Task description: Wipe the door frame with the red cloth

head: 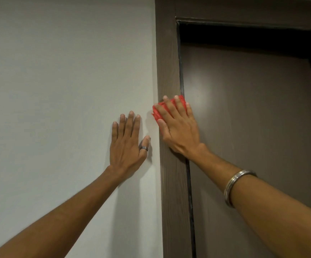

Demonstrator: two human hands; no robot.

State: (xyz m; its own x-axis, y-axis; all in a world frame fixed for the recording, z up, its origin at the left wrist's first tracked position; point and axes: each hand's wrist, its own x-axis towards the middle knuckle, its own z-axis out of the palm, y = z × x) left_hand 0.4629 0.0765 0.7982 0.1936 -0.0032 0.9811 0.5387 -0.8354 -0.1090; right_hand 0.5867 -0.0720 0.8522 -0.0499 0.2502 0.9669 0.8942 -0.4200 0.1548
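Two hands, one red cloth [159, 110] and one dark brown door frame [167, 62] are in view, with one ring [143, 147] on the left thumb and one metal bangle [237, 187] on the right forearm. The right hand [177, 127] lies flat on the frame's upright post, its fingers [179, 104] spread and pressing the bunched cloth against the wood, the cloth showing between and beside them. The left hand [126, 144] rests open-palmed and empty on the white wall [58, 81] just beside the frame.
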